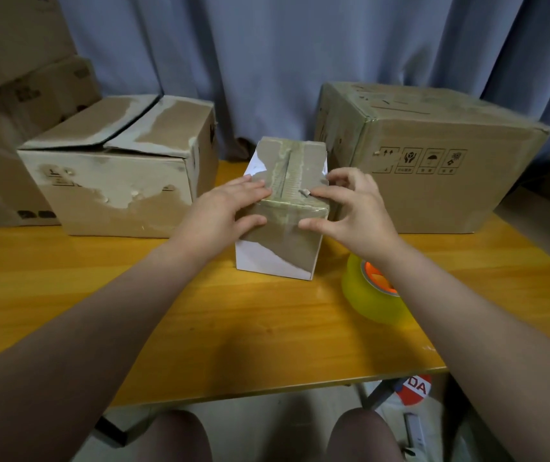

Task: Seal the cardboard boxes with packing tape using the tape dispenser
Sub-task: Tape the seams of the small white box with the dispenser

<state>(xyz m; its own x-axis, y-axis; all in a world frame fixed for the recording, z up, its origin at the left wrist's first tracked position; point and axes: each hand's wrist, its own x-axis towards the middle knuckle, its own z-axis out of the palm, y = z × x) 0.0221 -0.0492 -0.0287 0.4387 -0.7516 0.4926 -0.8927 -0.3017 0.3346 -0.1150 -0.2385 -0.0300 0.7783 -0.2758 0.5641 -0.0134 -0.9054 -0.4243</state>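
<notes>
**Box, taped, under 2 hands**

Item: small box [283, 251], upright at mid-table [200, 311], a tape strip [287, 171] along its top seam.
Left hand [223, 208]: fingers flat on the top, thumb on the near face, grip wide.
Right hand [353, 208]: fingers arched and spread, index tip on the top, thumb on the near face.
Roll [373, 305]: yellow, on the table under the right wrist.
2 cartons flank: left carton [117, 181], right carton [433, 168].

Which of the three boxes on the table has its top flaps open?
The left box: its top flaps stand raised with a dark gap between. The small middle box and large right box have flat tops.
</notes>
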